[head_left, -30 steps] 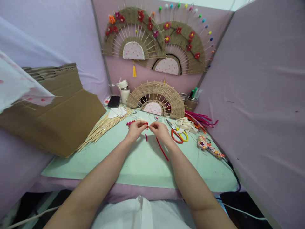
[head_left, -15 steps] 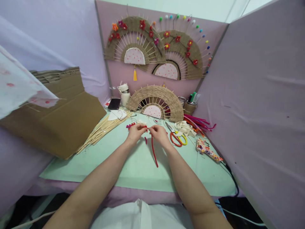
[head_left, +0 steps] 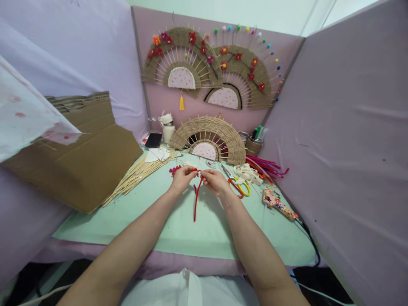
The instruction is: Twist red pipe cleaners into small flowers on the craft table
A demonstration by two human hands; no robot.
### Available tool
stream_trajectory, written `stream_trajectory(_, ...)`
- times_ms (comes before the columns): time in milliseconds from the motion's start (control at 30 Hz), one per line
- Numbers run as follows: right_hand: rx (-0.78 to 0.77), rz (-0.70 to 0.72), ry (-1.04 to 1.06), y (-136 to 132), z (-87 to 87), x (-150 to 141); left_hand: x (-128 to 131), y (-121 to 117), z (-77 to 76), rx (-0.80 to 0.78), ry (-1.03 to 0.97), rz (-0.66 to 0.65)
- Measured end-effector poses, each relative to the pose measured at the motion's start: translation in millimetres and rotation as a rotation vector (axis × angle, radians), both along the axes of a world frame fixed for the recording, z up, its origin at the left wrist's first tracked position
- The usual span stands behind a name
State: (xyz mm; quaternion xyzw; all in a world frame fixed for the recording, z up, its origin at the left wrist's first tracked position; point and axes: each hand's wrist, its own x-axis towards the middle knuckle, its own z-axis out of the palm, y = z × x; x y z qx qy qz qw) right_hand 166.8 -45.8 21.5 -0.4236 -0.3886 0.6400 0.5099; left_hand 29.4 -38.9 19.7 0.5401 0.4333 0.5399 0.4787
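A red pipe cleaner [head_left: 196, 202] runs between my two hands over the middle of the table, its loose end hanging down toward me. My left hand [head_left: 184, 177] pinches the bent part of it between thumb and fingertips. My right hand [head_left: 214, 180] grips it close by, fingers curled, a small gap from the left. Beside my left hand lie small red and purple pipe-cleaner flowers [head_left: 175, 170], partly covered by the hand. A short purple piece [head_left: 195, 189] rests on the table beneath. Scissors with red and yellow handles [head_left: 239, 187] lie just right of my right hand.
A twine-wrapped fan [head_left: 208, 123] stands ahead. Wooden sticks [head_left: 134, 180] and cardboard [head_left: 73, 165] are at left. At right are a patterned glue gun [head_left: 277, 204] with a cord, white fabric scraps [head_left: 248, 173] and pipe cleaners [head_left: 267, 165]. A bottle [head_left: 168, 129] stands behind.
The hanging end of the red pipe cleaner has swung to the left. My right hand has turned slightly, and its fingers have shifted along the pipe cleaner. My left hand stays nearly in place.
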Motion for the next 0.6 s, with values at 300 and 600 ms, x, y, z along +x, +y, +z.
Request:
stream_trajectory(300, 0.063, -0.049, -0.154, 2, -4.0, 2, -1, 2, -4.0, -0.144, -0.116, 0.025)
stream_trajectory(600, 0.524, -0.296, -0.766, 0, -3.9, 3, -2, 3, -4.4, -0.047, 0.004, 0.09)
